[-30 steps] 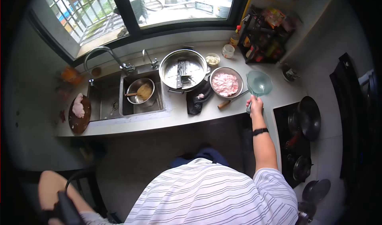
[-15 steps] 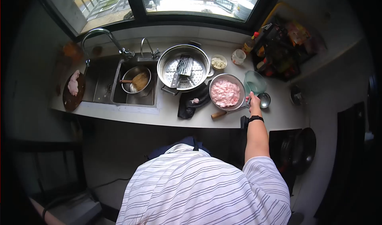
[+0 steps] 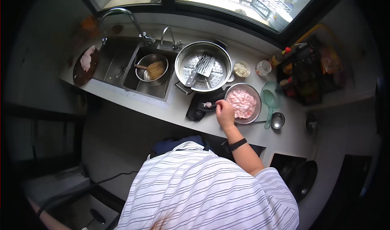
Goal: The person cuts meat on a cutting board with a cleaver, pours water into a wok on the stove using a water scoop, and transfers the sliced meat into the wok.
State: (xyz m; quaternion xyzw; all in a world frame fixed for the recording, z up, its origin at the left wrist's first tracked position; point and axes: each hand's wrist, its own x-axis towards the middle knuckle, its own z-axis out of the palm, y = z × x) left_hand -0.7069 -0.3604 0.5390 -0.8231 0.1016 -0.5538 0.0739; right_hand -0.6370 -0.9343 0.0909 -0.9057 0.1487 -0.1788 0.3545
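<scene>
Right hand [image 3: 225, 113] hides part of the meat bowl [image 3: 260, 102] — grip unclear.

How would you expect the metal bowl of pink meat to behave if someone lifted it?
The metal bowl looks stiff but probably heavy, given the mound of pink meat inside. Lifted by one edge, it might tip, and the loose-looking pieces could slide.

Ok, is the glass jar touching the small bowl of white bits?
Apart. The head view shows a narrow strip of counter between the glass jar and the small bowl.
</scene>
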